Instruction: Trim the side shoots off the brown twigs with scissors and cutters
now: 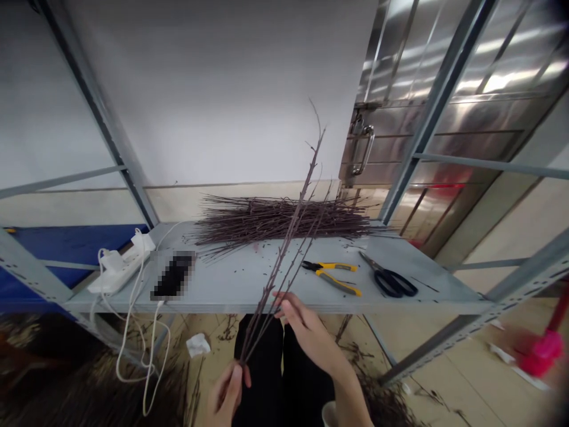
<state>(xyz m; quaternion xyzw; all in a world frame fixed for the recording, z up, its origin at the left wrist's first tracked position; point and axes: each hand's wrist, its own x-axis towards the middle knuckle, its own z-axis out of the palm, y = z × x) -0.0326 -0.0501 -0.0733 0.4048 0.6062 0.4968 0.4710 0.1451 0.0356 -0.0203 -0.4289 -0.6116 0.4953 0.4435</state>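
Lower centre: the left hand [227,392] grips thin branches [288,233] slanting up past mid-frame, partly hiding a twig pile [249,220]. The right hand [309,333] curls at them, its grip unclear. Centre right: pliers [319,270], scissors [380,275]. Centre left: power strip [119,271], pixelated dark object [173,276]. The bottom edge crops both arms.

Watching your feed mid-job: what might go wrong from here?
The twigs in the left hand overlap the pile in view, so they might snag there. The yellow-handled pliers lie near the front edge of the shelf; a bump could knock them off. White cables dangle below that edge and might get caught.
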